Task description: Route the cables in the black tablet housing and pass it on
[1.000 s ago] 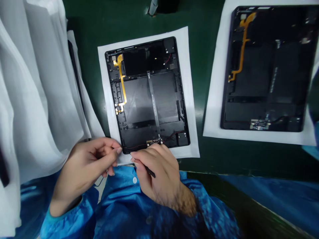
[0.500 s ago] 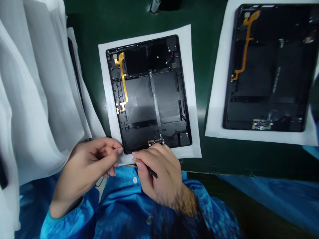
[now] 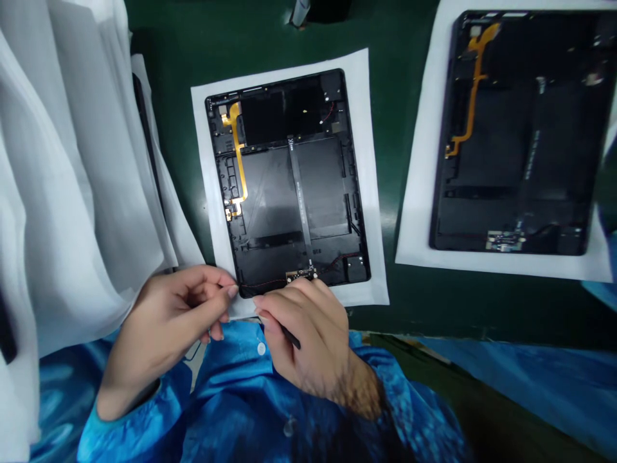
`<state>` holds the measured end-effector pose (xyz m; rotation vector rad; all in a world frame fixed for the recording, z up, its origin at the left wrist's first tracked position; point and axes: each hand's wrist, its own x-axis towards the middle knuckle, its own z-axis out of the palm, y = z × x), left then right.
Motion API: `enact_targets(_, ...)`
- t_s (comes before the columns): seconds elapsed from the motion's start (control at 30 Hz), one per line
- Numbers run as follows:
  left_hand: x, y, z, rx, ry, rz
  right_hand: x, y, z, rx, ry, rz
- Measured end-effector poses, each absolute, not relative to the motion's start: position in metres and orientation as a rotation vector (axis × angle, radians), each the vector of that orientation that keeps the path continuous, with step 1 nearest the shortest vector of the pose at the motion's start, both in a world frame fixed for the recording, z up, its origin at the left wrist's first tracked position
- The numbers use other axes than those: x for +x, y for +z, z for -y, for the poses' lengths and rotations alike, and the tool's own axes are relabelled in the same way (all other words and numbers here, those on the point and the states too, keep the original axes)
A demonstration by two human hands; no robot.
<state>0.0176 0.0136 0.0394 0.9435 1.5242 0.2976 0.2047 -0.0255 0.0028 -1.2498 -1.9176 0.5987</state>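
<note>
An opened black tablet [image 3: 289,186] lies back-side up on a white sheet [image 3: 371,193], with an orange flex cable [image 3: 237,161] along its left side and a small connector board [image 3: 301,275] at its near edge. My left hand [image 3: 168,328] is curled, its thumb tip touching the tablet's near left corner. My right hand [image 3: 308,334] rests at the tablet's near edge, fingers closed round a thin black tool [image 3: 290,335]. A thin red wire [image 3: 263,283] runs along the near edge between both hands.
A second opened tablet [image 3: 520,128] on its own white sheet [image 3: 414,212] lies to the right on the green mat [image 3: 395,38]. White fabric [image 3: 72,161] hangs along the left. A dark strip [image 3: 144,135] lies beside it. Blue sleeves fill the foreground.
Both hands stay where they were. My right hand's fingers shift very slightly at the tablet's near edge.
</note>
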Motion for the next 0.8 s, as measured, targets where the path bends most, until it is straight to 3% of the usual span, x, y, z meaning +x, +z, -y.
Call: enact_targets(0.8,0.030,0.049,-0.020,0.835,0.296,-1.576,0.204,0.001,0.029,-1.227,0.543,1.898)
